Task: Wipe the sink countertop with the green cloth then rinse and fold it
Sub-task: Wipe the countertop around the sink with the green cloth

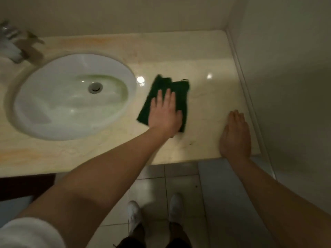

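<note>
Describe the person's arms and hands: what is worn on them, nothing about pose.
Both forearms are bare, and so are the left hand and right hand: no gloves, rings, watch or bands visible. A white short sleeve covers the left upper arm; the right arm's sleeve is out of view.

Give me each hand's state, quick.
Left hand: open, flat, pressing the dark green cloth on the beige stone countertop.
Right hand: open, empty, resting at the countertop's edge.
</note>
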Motion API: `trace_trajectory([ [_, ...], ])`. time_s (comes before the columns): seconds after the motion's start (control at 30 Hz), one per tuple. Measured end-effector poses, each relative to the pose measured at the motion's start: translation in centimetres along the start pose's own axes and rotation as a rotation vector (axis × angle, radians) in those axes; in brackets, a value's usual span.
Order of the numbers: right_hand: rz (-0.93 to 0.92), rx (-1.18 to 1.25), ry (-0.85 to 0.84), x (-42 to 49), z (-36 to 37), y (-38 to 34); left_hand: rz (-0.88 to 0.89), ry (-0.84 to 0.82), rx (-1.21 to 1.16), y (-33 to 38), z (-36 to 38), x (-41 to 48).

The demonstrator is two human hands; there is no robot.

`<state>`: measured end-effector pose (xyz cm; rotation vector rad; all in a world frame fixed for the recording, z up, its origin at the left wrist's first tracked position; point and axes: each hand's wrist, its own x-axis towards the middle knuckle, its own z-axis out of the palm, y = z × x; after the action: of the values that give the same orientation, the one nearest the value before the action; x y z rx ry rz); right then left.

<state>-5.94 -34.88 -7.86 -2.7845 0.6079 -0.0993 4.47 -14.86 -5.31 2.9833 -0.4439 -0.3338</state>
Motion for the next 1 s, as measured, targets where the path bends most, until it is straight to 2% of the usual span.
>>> trace_trajectory([
  [0.17,0.015,0.072,0.007,0.1,0.0,0.2,0.338,-0.078,0.035,9.4,2.1,-2.6],
  [0.33,-0.004,0.039,-0.012,0.0,-0.4,-0.3,0.388,-0.096,0.073,7.3,2.6,-6.5],
  [0.43,0.030,-0.011,-0.030,-0.5,-0.3,-2.4,0.361,-0.068,0.082,3.3,2.6,-8.4],
  [0.5,-0.014,-0.018,-0.056,-1.8,0.3,-5.6,0.311,-0.034,0.029,-0.4,2.3,-9.5],
  [0.7,-0.220,-0.003,-0.166,-7.7,4.3,-19.2,0.107,-0.033,-0.010,-13.3,0.9,-14.0],
  [0.9,-0.322,0.013,-0.221,-12.9,8.2,-31.9,0.063,-0.052,0.047,-25.3,-0.1,-17.8],
  [1.0,-0.318,-0.015,-0.222,-15.1,9.9,-36.9,0.050,-0.009,-0.015,-31.8,-0.6,-18.4],
])
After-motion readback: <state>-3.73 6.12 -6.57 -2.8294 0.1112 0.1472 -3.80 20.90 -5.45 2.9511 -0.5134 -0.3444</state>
